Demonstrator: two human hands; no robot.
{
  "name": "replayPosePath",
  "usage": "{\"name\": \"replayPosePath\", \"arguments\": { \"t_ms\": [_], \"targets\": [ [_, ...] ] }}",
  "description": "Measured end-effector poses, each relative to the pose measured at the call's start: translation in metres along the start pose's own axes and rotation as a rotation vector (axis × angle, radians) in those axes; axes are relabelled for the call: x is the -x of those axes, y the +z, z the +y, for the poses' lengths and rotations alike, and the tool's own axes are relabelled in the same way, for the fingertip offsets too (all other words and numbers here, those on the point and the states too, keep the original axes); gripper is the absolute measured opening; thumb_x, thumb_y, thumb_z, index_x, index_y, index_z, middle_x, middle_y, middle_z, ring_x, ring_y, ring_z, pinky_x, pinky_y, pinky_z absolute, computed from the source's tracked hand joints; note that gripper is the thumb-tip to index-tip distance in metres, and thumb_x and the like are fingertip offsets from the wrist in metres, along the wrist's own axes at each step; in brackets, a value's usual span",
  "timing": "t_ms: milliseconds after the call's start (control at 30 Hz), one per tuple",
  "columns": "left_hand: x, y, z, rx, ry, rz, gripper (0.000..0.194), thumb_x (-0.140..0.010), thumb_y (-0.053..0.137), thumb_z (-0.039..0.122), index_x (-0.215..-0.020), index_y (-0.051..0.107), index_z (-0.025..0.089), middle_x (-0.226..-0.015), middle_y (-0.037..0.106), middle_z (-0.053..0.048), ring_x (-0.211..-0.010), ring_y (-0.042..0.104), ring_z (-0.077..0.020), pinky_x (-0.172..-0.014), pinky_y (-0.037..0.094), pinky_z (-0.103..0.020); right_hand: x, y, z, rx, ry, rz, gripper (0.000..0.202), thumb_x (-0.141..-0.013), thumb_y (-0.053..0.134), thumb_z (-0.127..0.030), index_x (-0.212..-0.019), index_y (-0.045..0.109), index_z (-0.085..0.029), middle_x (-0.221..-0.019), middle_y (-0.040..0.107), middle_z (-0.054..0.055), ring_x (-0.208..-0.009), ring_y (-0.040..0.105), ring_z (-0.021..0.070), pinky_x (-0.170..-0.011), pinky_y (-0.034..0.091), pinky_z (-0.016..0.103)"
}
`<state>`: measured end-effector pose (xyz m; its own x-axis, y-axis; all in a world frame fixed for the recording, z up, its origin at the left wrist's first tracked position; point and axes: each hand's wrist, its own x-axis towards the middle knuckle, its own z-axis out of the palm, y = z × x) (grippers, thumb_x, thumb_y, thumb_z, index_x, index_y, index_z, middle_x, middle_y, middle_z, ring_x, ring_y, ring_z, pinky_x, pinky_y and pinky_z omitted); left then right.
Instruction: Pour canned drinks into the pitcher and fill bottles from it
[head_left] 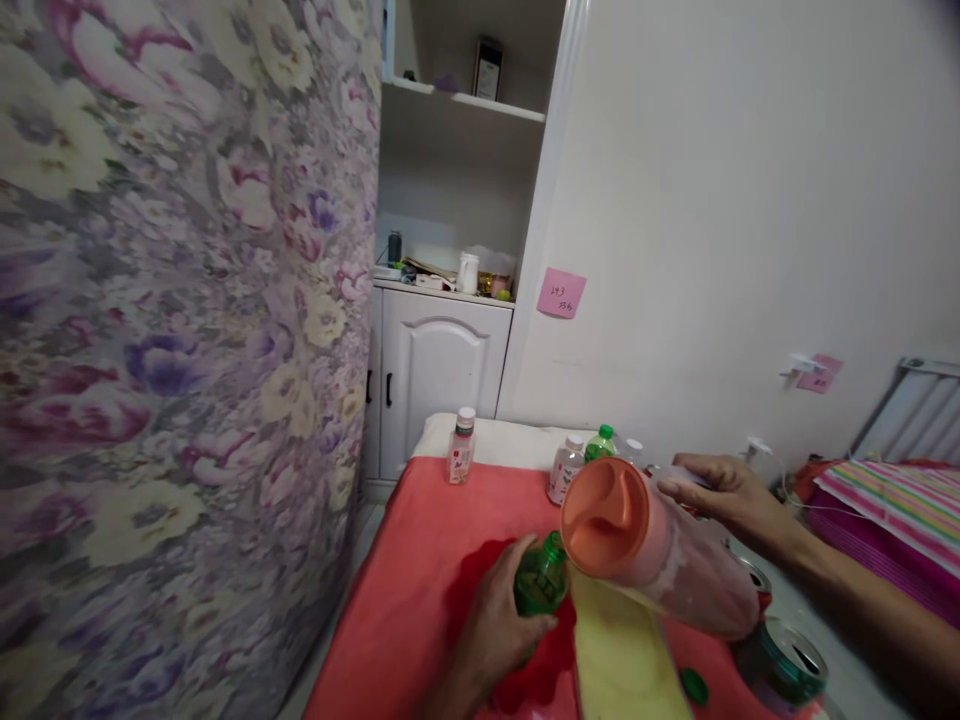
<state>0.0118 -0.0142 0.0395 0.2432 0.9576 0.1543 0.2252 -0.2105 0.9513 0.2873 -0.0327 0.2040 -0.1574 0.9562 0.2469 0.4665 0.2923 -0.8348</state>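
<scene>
My left hand [501,615] is wrapped around a green bottle [541,578] that has no cap on its mouth. My right hand [712,490] grips the handle of a clear pitcher [694,575] with an orange lid [606,518]. The pitcher lies tilted to the left, its lid beside the bottle's mouth, and pinkish contents show through its wall. Whether liquid is flowing cannot be made out. Beneath the bottle is a red scalloped dish [551,665]. A green cap [694,686] rests on the red cloth, right of a yellow board [626,650].
A small bottle [461,447] stands at the table's back left. Another bottle [565,469] and a green-capped bottle [600,444] stand behind the pitcher. Open cans [784,665] are at the right. A floral curtain [187,350] hangs at the left, beside a white cabinet [446,385].
</scene>
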Motion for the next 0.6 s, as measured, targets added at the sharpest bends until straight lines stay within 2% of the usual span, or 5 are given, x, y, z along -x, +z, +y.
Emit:
{"name": "replayPosePath", "arguments": {
  "t_ms": [267,600],
  "targets": [
    [0.001,0.001,-0.001,0.0,-0.004,0.005,0.086,-0.053,0.07,0.004,-0.136,0.055,0.021,-0.142,0.062,-0.009,-0.133,0.055,-0.0275,-0.115,0.04,-0.037,-0.008,-0.008,-0.009,0.087,-0.037,-0.073,0.037,-0.085,0.068,-0.054,-0.073,0.063,-0.019,-0.066,0.051,-0.003,-0.062,0.046,0.0133,-0.055,0.036,0.025],
    [-0.001,0.004,-0.006,-0.018,0.024,-0.006,0.086,-0.055,0.07,0.005,-0.136,0.055,0.025,-0.141,0.063,-0.006,-0.131,0.056,-0.028,-0.113,0.042,-0.039,-0.011,-0.01,-0.026,0.226,-0.087,-0.135,0.041,-0.088,0.064,-0.053,-0.066,0.056,-0.019,-0.059,0.046,-0.004,-0.055,0.041,0.0104,-0.048,0.031,0.023]
  ]
}}
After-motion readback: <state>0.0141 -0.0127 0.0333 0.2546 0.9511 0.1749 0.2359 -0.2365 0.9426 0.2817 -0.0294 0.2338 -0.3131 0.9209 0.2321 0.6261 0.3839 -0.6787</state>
